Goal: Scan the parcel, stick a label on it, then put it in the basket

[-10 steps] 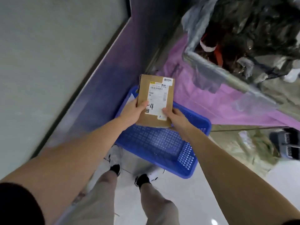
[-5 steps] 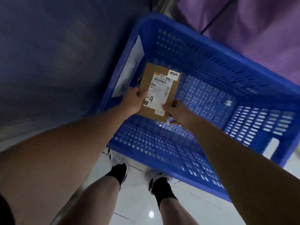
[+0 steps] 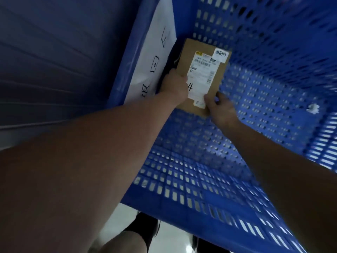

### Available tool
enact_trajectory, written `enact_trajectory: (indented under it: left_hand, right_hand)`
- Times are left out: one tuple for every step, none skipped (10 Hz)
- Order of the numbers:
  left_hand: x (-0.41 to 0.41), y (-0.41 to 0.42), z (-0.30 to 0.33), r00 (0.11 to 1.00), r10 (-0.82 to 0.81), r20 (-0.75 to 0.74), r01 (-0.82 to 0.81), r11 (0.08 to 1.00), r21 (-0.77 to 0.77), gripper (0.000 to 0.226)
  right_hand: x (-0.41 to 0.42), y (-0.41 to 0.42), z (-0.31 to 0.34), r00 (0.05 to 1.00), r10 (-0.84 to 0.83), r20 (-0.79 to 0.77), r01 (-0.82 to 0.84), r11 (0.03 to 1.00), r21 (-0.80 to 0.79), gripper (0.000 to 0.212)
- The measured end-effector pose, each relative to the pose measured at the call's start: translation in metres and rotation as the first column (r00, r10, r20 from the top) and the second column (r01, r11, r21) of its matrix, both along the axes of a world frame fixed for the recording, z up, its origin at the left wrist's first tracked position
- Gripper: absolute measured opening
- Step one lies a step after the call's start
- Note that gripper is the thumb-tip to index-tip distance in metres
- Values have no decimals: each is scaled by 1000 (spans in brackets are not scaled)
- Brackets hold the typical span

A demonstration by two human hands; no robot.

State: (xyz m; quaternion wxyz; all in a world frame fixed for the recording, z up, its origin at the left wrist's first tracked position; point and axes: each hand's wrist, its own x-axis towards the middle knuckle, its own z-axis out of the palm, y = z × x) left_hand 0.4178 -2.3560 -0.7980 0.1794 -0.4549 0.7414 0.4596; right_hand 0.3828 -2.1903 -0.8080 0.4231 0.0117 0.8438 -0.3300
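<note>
Inside blue basket [image 3: 273, 52]: labelled parcel [image 3: 217, 83] (cardboard), left hand [image 3: 174, 86] and right hand [image 3: 218, 106] grip pinching its edges.

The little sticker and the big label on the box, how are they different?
The little sticker sits at the top corner of the box; the big label runs down its middle. The little sticker has a few bold characters; the big label has barcodes and small print. Both hands touch the big label, neither the little sticker. Both are white.
</note>
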Motion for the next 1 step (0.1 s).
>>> enact_trajectory:
  left_hand:
    - [-5,-2,21,994,-55,90,59,997,-47,39]
  right_hand:
    - [-10,0,15,993,108,41,-111,990,89,68]
